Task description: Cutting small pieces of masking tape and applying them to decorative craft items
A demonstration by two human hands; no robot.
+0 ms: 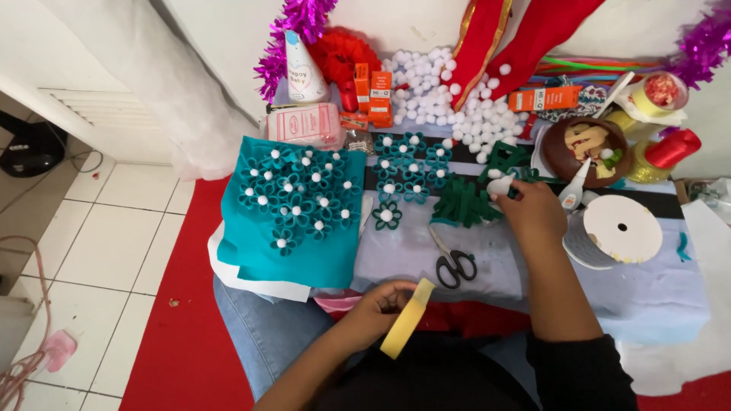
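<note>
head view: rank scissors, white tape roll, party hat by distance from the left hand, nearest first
From the left hand, which holds a yellow strip:
1. Scissors, black-handled, just up and to the right on the pale cloth.
2. White tape roll, far to the right, past the right hand's forearm.
3. Party hat, upright at the back by the wall, left of the pompoms.

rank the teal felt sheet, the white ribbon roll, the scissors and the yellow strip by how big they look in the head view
1. teal felt sheet
2. white ribbon roll
3 and 4. yellow strip and scissors look about alike; the strip sits nearer the camera, so unsure.
</note>
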